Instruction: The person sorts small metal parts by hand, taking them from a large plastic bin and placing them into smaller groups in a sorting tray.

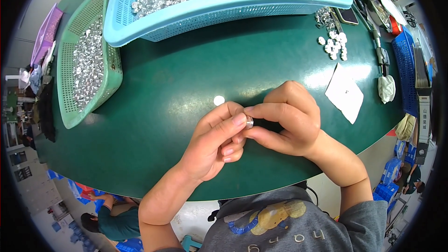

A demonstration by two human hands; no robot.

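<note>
Near the middle of the green table, my two hands meet around a small shiny round metal piece (249, 122). My left hand (214, 140) pinches it between thumb and forefinger, with the other fingers curled beneath. My right hand (291, 121) closes on its other side with thumb and forefinger. Fingers cover much of the piece, so its exact kind does not show. Just beyond my left hand lies a flat white disc (219, 100). A large blue basket (224, 7) full of small clear and silvery parts stands at the far side.
A green basket (114, 65) of similar parts stands at the left. At the right are white round pieces (333, 45), a pile of small metal parts (324, 17), a white paper sheet (345, 95) and a dark phone (347, 16). Another person (114, 219) sits at lower left.
</note>
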